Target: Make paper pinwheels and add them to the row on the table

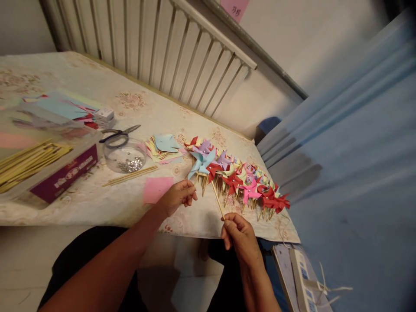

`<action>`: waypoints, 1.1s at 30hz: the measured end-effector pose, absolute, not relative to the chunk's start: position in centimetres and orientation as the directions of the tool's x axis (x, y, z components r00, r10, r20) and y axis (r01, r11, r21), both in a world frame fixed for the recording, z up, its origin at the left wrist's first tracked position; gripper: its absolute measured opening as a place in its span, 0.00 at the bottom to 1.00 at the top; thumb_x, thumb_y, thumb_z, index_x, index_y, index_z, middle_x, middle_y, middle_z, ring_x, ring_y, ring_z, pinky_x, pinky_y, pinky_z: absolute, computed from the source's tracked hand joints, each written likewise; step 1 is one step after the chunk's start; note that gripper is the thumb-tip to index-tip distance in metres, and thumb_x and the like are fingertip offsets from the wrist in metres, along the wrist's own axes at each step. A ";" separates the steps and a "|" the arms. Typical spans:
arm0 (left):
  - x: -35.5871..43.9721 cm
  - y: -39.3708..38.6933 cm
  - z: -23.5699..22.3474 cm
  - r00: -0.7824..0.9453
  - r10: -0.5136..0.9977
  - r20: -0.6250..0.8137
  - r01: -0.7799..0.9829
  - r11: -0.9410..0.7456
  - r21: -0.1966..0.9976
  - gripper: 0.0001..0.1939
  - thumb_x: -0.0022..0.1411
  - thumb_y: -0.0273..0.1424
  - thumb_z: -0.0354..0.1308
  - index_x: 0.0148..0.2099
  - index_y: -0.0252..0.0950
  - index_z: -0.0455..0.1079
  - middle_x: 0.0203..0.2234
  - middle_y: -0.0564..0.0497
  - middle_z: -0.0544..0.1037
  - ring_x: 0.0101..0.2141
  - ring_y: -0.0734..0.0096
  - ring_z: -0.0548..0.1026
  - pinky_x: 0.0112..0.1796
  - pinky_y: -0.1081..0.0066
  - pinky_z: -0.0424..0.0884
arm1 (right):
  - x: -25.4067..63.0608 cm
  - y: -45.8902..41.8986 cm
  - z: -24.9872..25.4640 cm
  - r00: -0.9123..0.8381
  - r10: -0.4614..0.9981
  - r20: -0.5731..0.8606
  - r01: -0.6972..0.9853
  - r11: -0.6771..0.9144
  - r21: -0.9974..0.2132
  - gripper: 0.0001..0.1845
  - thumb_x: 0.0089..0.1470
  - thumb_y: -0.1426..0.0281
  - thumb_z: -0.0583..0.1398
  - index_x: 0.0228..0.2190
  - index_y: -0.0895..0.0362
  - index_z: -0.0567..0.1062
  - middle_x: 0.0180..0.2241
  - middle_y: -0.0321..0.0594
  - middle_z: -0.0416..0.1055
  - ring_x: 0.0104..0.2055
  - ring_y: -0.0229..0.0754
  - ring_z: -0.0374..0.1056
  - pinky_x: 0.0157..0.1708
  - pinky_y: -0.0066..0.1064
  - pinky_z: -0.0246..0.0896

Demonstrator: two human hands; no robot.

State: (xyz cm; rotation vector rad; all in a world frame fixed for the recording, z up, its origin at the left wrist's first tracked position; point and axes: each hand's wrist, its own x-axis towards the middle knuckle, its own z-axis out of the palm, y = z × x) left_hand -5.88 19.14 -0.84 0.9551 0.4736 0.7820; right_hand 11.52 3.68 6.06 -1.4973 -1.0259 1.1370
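My right hand (238, 232) is closed on the thin wooden stick (218, 199) of a pinwheel, near its lower end. The stick slants up to the left, towards a light blue paper pinwheel (202, 162); a red one beside it partly hides where it joins. My left hand (180, 197) is closed with curled fingers, just below the blue pinwheel's lower-left blade. Whether anything is between those fingers is hidden. Many finished paper pinwheels (250, 189) in red, pink, purple and yellow lie packed along the right part of the table.
A patterned cloth covers the table (191, 221). To the left are a plastic box (65, 184) of wooden sticks (39, 162), scissors (120, 133), a round clear dish (112, 158) of small metal pins, loose sticks (130, 176), cut paper (165, 144) and a pink sheet (157, 189). A power strip (302, 279) hangs lower right.
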 end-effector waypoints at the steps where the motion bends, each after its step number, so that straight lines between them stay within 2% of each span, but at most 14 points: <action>1: -5.9 19.1 -0.8 0.642 0.766 -0.031 -0.381 0.354 0.854 0.13 0.57 0.39 0.58 0.34 0.35 0.61 0.26 0.53 0.75 0.19 0.81 0.67 0.22 0.76 0.58 | 11.3 3.9 5.9 0.208 0.962 -0.175 0.064 -0.192 -0.979 0.12 0.54 0.62 0.60 0.33 0.58 0.69 0.18 0.32 0.70 0.12 0.28 0.57 0.13 0.20 0.45; 8: -5.7 18.9 -0.9 0.677 0.735 -0.034 -0.430 0.433 0.792 0.14 0.57 0.38 0.60 0.34 0.34 0.61 0.28 0.51 0.75 0.20 0.80 0.69 0.22 0.77 0.59 | 9.4 5.6 4.2 0.173 0.964 -0.203 0.018 -0.209 -0.978 0.12 0.53 0.62 0.60 0.32 0.58 0.68 0.17 0.31 0.69 0.12 0.29 0.58 0.13 0.20 0.46; 12: -5.6 18.9 -1.2 0.676 0.737 -0.011 -0.448 0.423 0.787 0.12 0.57 0.36 0.60 0.34 0.33 0.64 0.29 0.50 0.74 0.22 0.80 0.69 0.23 0.77 0.59 | 8.9 6.3 3.5 0.149 0.966 -0.209 0.010 -0.213 -0.977 0.11 0.52 0.62 0.60 0.30 0.58 0.67 0.18 0.31 0.70 0.12 0.30 0.58 0.14 0.21 0.46; 16: -5.5 19.0 -1.4 0.672 0.740 -0.017 -0.458 0.434 0.776 0.11 0.56 0.35 0.60 0.33 0.33 0.64 0.27 0.52 0.72 0.21 0.81 0.66 0.23 0.77 0.59 | 9.1 6.6 3.2 0.170 0.968 -0.187 0.016 -0.192 -0.981 0.11 0.52 0.63 0.60 0.30 0.57 0.68 0.19 0.32 0.70 0.13 0.29 0.59 0.15 0.21 0.47; 21: -5.5 19.2 -1.6 0.662 0.749 -0.025 -0.458 0.431 0.777 0.11 0.57 0.34 0.60 0.33 0.34 0.63 0.25 0.53 0.72 0.20 0.82 0.65 0.23 0.77 0.58 | 10.7 6.6 3.3 0.258 0.957 -0.132 0.088 -0.160 -0.983 0.10 0.51 0.63 0.61 0.29 0.58 0.69 0.21 0.32 0.70 0.15 0.29 0.59 0.16 0.21 0.50; 27: -5.4 19.3 -1.9 0.661 0.750 -0.022 -0.455 0.424 0.783 0.11 0.56 0.35 0.60 0.32 0.34 0.63 0.25 0.53 0.72 0.20 0.82 0.64 0.23 0.76 0.57 | 13.6 6.7 4.2 0.421 0.906 0.028 0.242 -0.082 -0.967 0.10 0.49 0.63 0.61 0.29 0.57 0.70 0.21 0.31 0.68 0.16 0.30 0.59 0.16 0.22 0.52; 33: -5.5 19.3 -1.7 0.668 0.744 -0.040 -0.433 0.432 0.791 0.11 0.55 0.35 0.61 0.32 0.34 0.63 0.24 0.53 0.72 0.19 0.82 0.64 0.23 0.76 0.57 | 14.1 6.8 5.2 0.472 0.876 0.101 0.330 -0.069 -0.941 0.10 0.48 0.63 0.61 0.28 0.57 0.70 0.20 0.31 0.67 0.16 0.31 0.58 0.16 0.23 0.53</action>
